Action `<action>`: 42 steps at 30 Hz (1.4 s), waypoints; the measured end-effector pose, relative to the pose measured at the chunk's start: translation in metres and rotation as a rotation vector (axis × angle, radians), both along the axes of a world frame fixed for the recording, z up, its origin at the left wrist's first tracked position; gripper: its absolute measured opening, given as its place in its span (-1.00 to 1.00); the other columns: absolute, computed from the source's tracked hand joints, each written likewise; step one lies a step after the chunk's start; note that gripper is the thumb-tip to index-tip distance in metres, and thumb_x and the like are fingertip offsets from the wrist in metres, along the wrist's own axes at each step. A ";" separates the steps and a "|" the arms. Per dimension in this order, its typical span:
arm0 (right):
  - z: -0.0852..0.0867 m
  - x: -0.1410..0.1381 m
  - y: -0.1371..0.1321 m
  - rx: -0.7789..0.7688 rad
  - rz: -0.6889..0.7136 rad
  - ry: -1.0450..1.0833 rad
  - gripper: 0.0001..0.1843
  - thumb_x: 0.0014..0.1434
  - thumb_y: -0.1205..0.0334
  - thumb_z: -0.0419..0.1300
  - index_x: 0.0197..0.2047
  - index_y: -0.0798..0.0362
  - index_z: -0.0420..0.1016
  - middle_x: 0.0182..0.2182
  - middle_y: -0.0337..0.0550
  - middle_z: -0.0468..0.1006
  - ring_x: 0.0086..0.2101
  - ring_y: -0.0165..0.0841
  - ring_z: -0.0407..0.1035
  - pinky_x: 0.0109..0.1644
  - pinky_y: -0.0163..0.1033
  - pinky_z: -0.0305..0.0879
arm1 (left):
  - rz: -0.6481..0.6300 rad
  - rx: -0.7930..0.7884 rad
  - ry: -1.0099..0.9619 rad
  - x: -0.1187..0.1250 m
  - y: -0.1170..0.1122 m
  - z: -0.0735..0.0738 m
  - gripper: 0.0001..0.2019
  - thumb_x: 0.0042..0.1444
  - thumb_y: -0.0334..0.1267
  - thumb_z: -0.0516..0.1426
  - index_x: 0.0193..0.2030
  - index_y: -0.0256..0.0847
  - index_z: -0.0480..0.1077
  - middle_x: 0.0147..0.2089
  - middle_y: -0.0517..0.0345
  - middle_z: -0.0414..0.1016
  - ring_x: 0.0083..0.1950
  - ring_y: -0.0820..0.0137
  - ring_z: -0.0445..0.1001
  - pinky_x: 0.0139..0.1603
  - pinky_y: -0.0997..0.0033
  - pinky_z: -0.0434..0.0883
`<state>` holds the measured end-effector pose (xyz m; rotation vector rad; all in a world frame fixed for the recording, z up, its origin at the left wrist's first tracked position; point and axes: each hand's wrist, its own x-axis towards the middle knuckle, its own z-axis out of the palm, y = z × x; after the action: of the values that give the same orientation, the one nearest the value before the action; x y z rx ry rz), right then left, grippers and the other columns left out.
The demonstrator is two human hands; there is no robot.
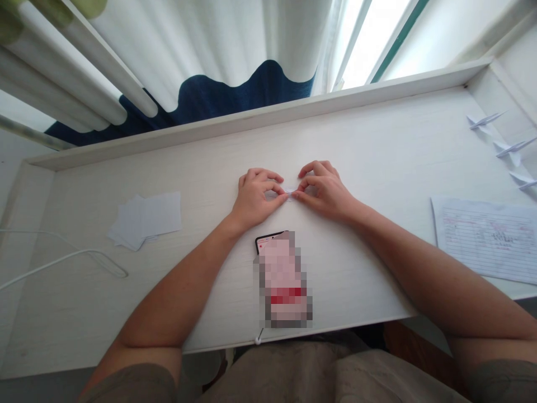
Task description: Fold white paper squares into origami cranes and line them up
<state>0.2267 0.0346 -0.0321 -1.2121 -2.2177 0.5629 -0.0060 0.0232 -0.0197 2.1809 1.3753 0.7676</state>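
Observation:
My left hand (257,194) and my right hand (322,187) meet at the middle of the white desk (377,145). Both pinch a small folded piece of white paper (290,193) between thumb and fingertips; most of it is hidden by the fingers. The other fingers of each hand are curled, and both forearms rest on the desk. A phone (282,280) with a blurred screen lies just in front of the hands, near the desk's front edge.
A loose stack of white paper squares (145,219) lies to the left, with a white cable (62,260) beyond it. Three folded paper cranes (505,146) sit at the far right, above a lined written sheet (486,238). Curtains hang behind the desk's raised rim.

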 end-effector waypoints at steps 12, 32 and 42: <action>0.004 0.000 0.001 -0.052 0.002 0.007 -0.75 0.30 0.07 0.35 -0.39 -0.04 0.60 0.07 0.04 0.55 0.15 0.11 0.29 0.25 0.33 0.21 | 0.014 0.020 0.031 0.001 0.001 -0.003 -0.77 0.29 -0.14 0.32 -0.39 -0.11 0.57 0.07 0.08 0.65 0.22 0.07 0.37 0.37 -0.22 0.22; 0.006 0.000 -0.010 0.090 0.016 -0.040 -0.81 0.34 0.15 0.32 -0.33 -0.07 0.62 -0.01 -0.01 0.55 0.08 0.03 0.28 0.14 0.20 0.24 | 0.010 0.066 0.071 0.000 -0.002 -0.002 -0.77 0.29 -0.12 0.33 -0.38 -0.11 0.57 0.08 0.06 0.64 0.20 0.08 0.36 0.37 -0.19 0.23; 0.008 -0.005 -0.021 0.139 0.016 -0.119 -0.77 0.42 0.16 0.24 -0.30 0.00 0.59 -0.22 -0.01 0.52 -0.15 -0.12 0.30 -0.08 0.00 0.21 | 0.001 0.089 0.133 0.002 -0.005 0.003 -0.80 0.30 -0.16 0.32 -0.36 -0.11 0.57 0.03 0.09 0.65 0.18 0.11 0.38 0.36 -0.10 0.21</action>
<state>0.2219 0.0137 -0.0242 -1.1848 -2.3248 0.3444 -0.0042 0.0187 -0.0164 2.3374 1.4319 0.7077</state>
